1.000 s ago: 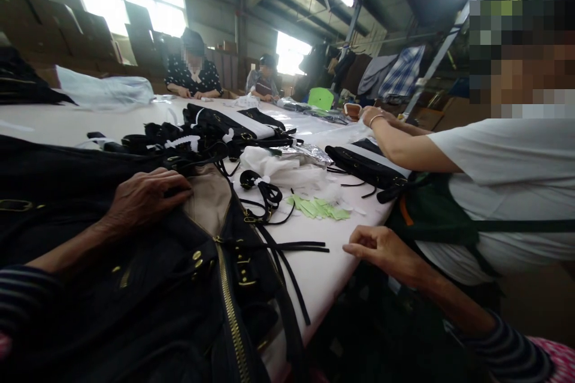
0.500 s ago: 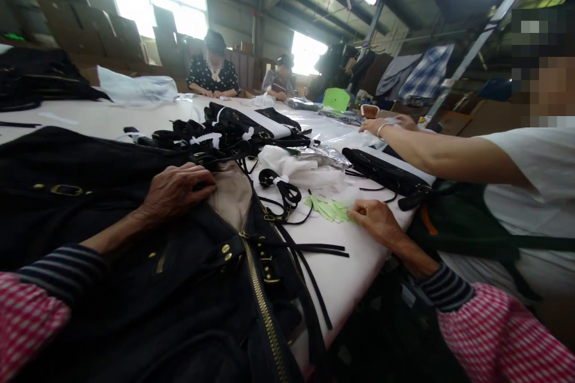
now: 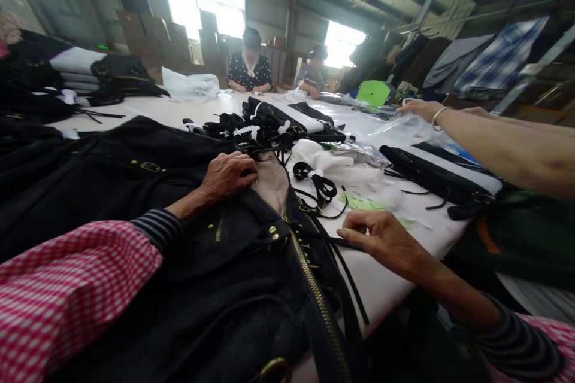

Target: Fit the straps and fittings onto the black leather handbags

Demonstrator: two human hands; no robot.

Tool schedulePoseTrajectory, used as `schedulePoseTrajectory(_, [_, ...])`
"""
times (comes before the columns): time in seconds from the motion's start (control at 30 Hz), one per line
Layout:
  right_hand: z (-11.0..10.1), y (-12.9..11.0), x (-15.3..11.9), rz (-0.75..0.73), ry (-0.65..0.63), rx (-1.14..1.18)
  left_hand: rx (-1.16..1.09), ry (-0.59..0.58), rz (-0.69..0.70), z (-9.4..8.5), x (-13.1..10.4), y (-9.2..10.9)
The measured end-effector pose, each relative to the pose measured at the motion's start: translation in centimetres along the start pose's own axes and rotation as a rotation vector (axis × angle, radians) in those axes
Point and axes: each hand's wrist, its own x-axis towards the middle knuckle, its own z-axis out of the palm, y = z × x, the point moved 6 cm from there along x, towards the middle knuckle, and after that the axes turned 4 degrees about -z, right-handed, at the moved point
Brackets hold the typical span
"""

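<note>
A black zippered item point(image 3: 265, 287) with brass fittings and a beige lining point(image 3: 272, 176) lies spread before me; jacket or bag, I cannot tell. My left hand point(image 3: 229, 176) lies on it beside the lining, fingers curled over the fabric edge. Right of the zip, my right hand point(image 3: 381, 239) hovers close to the black strap ends, thumb and forefinger nearly together; whatever they pinch is hidden. Just beyond it are green paper slips point(image 3: 359, 201). A coiled black cord point(image 3: 321, 185) tied with white sits left of the slips.
Folded black pieces with white bands point(image 3: 291, 116) and bundled straps point(image 3: 236, 125) lie further back on the pale table. At the right a co-worker's arm point(image 3: 498, 137) reaches over another folded piece point(image 3: 440, 173). Two people point(image 3: 249, 69) sit across. Crumpled white sheeting point(image 3: 314, 152) lies mid-table.
My view has turned left. My right hand has come away from the green slips, towards the strap ends. My left hand stays on the black item. The co-worker's hands have shifted, handling clear plastic.
</note>
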Motion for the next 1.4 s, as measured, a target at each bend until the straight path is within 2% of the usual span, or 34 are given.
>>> schedulePoseTrajectory(0.07, [1.0,-1.7,1.9,-0.136,0.081,-0.058,-0.009,0.01,0.006,0.1,0.0,-0.1])
schedulePoseTrajectory(0.13, [2.1,-2.3,3.4,-0.211,0.102,-0.059,-0.018,0.019,0.014,0.2,0.0,-0.1])
schedulePoseTrajectory(0.23, [3.8,-1.5,5.1,-0.186,0.042,-0.105,-0.029,0.023,0.02,0.2,0.0,-0.1])
schedulePoseTrajectory(0.33, [4.1,-0.6,5.9,-0.143,0.013,-0.149,-0.035,0.026,0.011,0.0,0.0,0.0])
schedulePoseTrajectory(0.43, [3.1,-0.2,5.5,-0.168,0.0,-0.018,-0.018,0.012,0.015,-0.1,0.0,0.1])
schedulePoseTrajectory(0.57, [1.4,0.3,3.6,-0.156,-0.082,0.102,-0.004,-0.013,0.018,-0.1,-0.1,0.2])
schedulePoseTrajectory(0.73, [-1.5,1.8,0.3,-0.06,-0.01,0.011,0.01,-0.038,0.004,-0.1,0.1,0.2])
schedulePoseTrajectory(0.8, [-2.0,2.1,-0.9,-0.025,-0.041,-0.075,0.018,-0.055,-0.003,-0.1,0.1,0.1])
schedulePoseTrajectory(0.93, [-1.7,2.3,-1.9,0.039,-0.153,-0.243,0.02,-0.068,-0.013,-0.1,0.1,0.1])
schedulePoseTrajectory(1.17, [0.1,1.7,-0.1,0.035,-0.169,-0.35,0.032,-0.054,-0.023,-0.2,0.1,0.1])
schedulePoseTrajectory(1.27, [0.6,1.5,0.8,0.029,-0.149,-0.356,0.0,-0.063,-0.052,-0.1,0.2,-0.1])
schedulePoseTrajectory(1.4, [1.1,1.3,1.7,0.019,-0.044,-0.397,-0.067,-0.096,-0.158,-0.2,0.4,-0.7])
